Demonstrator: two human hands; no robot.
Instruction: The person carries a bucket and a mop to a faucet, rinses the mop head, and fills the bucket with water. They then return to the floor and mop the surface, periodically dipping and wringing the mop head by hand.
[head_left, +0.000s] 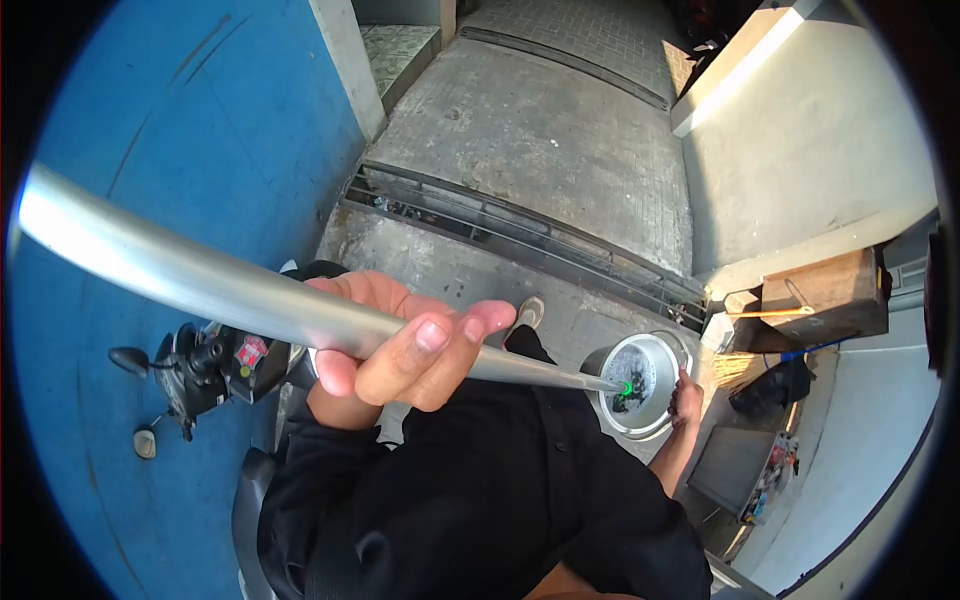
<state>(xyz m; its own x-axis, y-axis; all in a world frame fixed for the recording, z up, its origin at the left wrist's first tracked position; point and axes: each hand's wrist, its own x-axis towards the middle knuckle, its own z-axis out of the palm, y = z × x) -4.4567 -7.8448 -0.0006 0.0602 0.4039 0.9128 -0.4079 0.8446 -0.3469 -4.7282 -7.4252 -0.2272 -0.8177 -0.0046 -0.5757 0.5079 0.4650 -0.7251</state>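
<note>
My left hand (pixel 420 345) is closed around a long silver mop handle (pixel 230 300), which slants from the far left down to the right. Its lower end, with a green fitting (pixel 627 388), reaches into a pale metal-looking bucket (pixel 666 382). Whitish suds (pixel 628 364) and dark, partly sunken material lie inside the bucket; the mop's head cannot be made out clearly. On the bucket's right side, my right hand (pixel 687 398) grips the rim, its fingers partly hidden.
A parked motorbike (pixel 205 365) stands at left by a blue wall (pixel 220 150). A metal drain grate (pixel 520 225) crosses the concrete ahead. At right are a wooden box (pixel 825 290), a straw broom (pixel 742 370) and a grey container (pixel 735 465). My shoe (pixel 531 312) is near the grate.
</note>
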